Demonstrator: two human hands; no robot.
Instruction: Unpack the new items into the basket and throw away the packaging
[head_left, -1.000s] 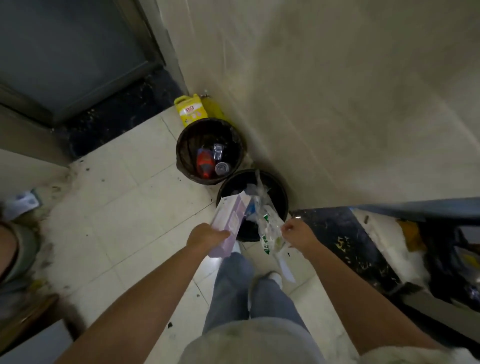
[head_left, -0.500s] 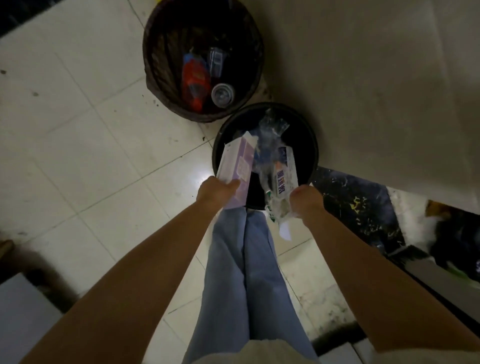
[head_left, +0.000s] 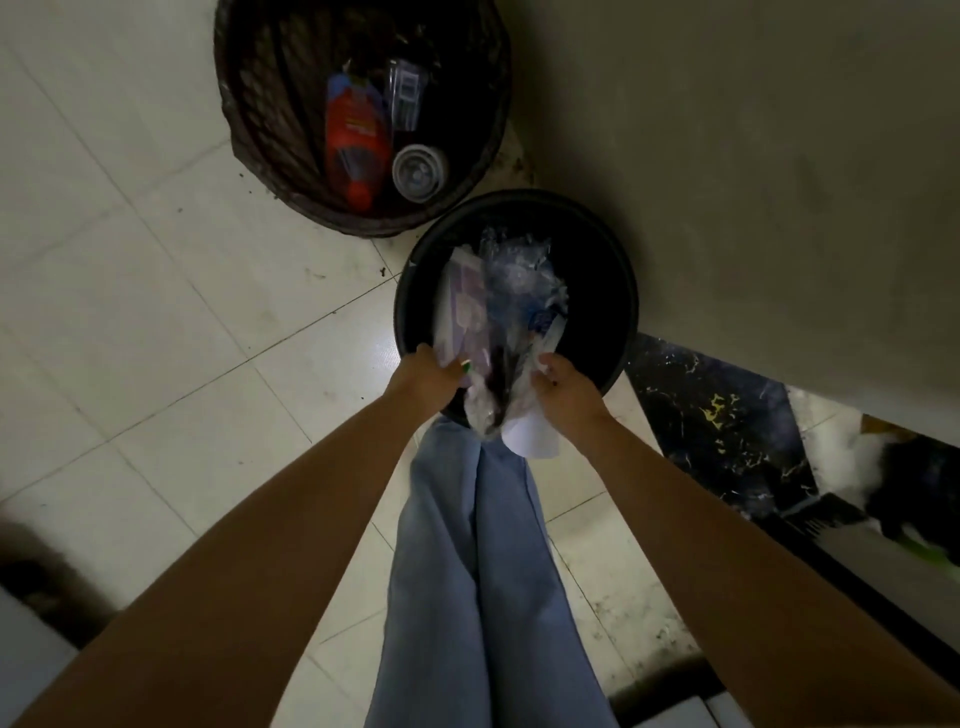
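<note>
A round black bin (head_left: 613, 270) stands on the tiled floor against the wall. My left hand (head_left: 423, 376) grips the near end of a pale purple and white carton (head_left: 462, 306), which tilts down into the bin's mouth. My right hand (head_left: 563, 392) is closed on a bunch of clear crinkled plastic wrap (head_left: 519, 280) with a white sheet (head_left: 530, 436) hanging below it. The wrap's far end reaches over the bin's opening, right beside the carton.
A second, dark woven bin (head_left: 249, 119) stands just beyond, holding a red bottle (head_left: 356, 140) and a clear plastic cup (head_left: 418, 171). The beige wall (head_left: 753, 182) runs along the right. A dark marbled threshold (head_left: 727, 431) lies at right, my jeans-clad legs (head_left: 478, 571) below.
Both hands have moved forward and down, bringing the carton and the plastic wrap from above the near rim into the black bin's mouth. The view has closed in on the bins.
</note>
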